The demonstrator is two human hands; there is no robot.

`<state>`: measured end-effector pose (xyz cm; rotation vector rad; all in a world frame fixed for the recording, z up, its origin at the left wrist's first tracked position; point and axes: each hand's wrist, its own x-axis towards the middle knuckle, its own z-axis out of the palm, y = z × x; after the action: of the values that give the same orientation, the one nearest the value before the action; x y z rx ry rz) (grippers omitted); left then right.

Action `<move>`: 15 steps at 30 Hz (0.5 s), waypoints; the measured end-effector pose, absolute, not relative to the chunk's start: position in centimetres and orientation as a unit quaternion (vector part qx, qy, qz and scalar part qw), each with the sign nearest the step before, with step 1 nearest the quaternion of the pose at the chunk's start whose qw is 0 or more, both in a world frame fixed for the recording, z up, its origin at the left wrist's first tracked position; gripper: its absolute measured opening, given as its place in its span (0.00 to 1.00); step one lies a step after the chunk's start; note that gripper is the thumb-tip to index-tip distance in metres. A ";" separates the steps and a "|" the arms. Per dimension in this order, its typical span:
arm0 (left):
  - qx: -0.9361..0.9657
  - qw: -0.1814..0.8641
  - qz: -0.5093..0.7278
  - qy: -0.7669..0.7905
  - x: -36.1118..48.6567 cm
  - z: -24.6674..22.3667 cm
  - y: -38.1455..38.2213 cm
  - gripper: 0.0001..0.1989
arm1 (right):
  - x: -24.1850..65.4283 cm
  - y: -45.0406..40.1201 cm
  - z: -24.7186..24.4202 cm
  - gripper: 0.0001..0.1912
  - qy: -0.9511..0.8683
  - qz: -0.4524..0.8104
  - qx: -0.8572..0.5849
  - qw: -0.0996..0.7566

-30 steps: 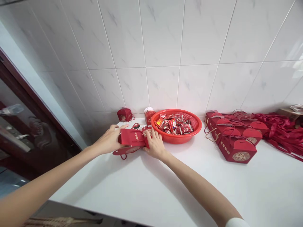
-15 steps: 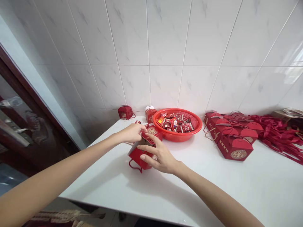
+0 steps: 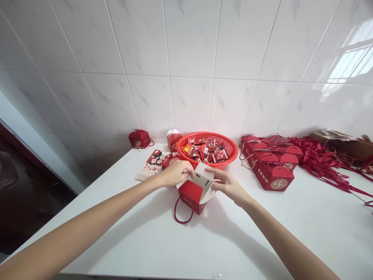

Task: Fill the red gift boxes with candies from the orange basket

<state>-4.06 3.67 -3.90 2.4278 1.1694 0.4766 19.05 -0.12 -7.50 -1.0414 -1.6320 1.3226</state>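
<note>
A small red gift box stands on the white table in front of me, its top flaps spread and their white inner sides showing. A dark red cord handle hangs in a loop from its near side. My left hand is closed at the box's far left, fingertips curled over a flap. On the other side, my right hand grips the right edge of the raised flaps between thumb and fingers. How deep either hand's fingers reach into the box is partly hidden.
Behind the box sits a red plastic basket of wrapped sweets. Left of it lie printed cards and another red box. Several closed red boxes and a heap of red ribbons are at the right, against the tiled wall.
The box has turned and its top flaps are now opened out. My right hand has moved from its front to its right side. The view has shifted to the right.
</note>
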 end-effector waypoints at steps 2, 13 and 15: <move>0.865 0.163 0.141 0.452 -3.4 -4.5 3.7 0.12 | 20.0 -0.4 -7.8 0.34 -0.644 0.529 -0.416 0.364; 0.796 0.374 0.066 0.471 -4.4 -3.4 4.4 0.26 | 20.2 -1.9 -10.9 0.38 -0.695 0.462 -0.427 0.349; 0.785 0.467 0.038 0.405 -6.2 -3.1 4.7 0.43 | 20.3 -2.3 -11.3 0.39 -0.691 0.473 -0.428 0.339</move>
<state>-6.23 4.73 -3.14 1.9261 0.9941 0.0938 20.35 -2.33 -11.34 -1.1148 -1.8005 1.2312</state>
